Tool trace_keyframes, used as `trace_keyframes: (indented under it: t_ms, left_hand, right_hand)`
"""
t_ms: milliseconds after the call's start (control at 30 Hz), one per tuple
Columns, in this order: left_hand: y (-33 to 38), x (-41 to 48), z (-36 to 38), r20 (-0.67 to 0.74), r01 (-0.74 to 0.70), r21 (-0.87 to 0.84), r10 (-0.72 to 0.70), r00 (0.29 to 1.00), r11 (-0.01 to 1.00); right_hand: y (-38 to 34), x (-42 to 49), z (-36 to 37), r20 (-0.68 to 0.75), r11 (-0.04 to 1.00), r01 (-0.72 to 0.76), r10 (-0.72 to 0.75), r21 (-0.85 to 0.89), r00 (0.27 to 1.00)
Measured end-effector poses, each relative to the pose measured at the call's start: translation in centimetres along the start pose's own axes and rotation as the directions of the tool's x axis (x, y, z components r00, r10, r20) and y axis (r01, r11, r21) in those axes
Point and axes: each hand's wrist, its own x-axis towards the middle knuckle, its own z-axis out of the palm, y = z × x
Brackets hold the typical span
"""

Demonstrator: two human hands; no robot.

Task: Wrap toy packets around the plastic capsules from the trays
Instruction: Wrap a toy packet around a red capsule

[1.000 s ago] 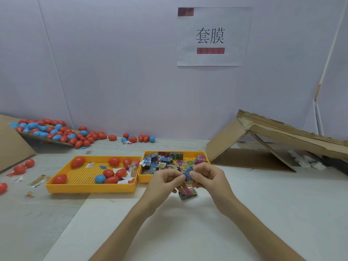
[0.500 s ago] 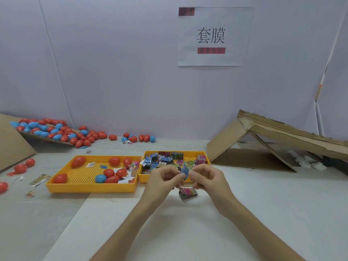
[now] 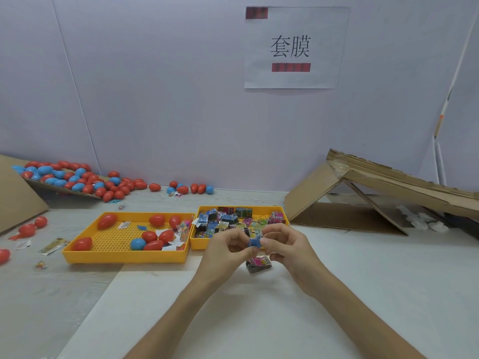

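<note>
Pinching a small blue printed toy packet from both sides, with left grip and right grip raised just in front of the yellow perforated plastic tray of printed packets. Clamped by thumb and fingertips of each grip at the packet's edges, remaining fingers loosely bent, nothing else held in either. Seemingly teasing the flattened packet open into a sleeve, the preparatory step before any wrapping. No capsule inside it, as far as can be made out at this size.

Lying on the white table in front of that tray, directly below the grips: a second, pink-and-black printed packet, touched by neither. Butted against the tray's left side: a matching yellow perforated tray carrying red egg-shaped plastic capsules and one blue egg-shaped capsule among scraps of paper. Heaped well behind and to the left of the packet tray: a loose pile of more red and blue capsules.

Next, by the look of it: keeping the sleeve open in one grip, reaching leftward past the packet tray for a capsule, then sliding it into the sleeve's mouth. Calling for a light pinch, given thin film prone to creasing and tearing, and for a steady hold on a smooth, roll-prone egg shape.
</note>
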Motion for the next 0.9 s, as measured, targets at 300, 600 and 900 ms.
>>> trace_keyframes:
  t_ms: [300, 600, 900]
  left_hand:
    - [0.4, -0.1, 0.0, -0.018, 0.05, -0.106, -0.052, 0.998, 0.993]
    - [0.3, 0.0, -0.1, -0.104, -0.006, -0.05, 0.001, 0.995, 0.999]
    - [0.7, -0.2, -0.2, -0.158, -0.085, -0.076, 0.072, 0.985, 0.993]
  right_hand:
    - [0.0, 0.1, -0.1, 0.018, 0.995, 0.059, -0.061, 0.078, 0.998]
    - [-0.2, -0.3, 0.0, 0.065, 0.987, 0.135, -0.13, -0.083, 0.989]
    - [-0.4, -0.7, 0.9, 0.063, 0.985, 0.113, -0.105, -0.13, 0.992]
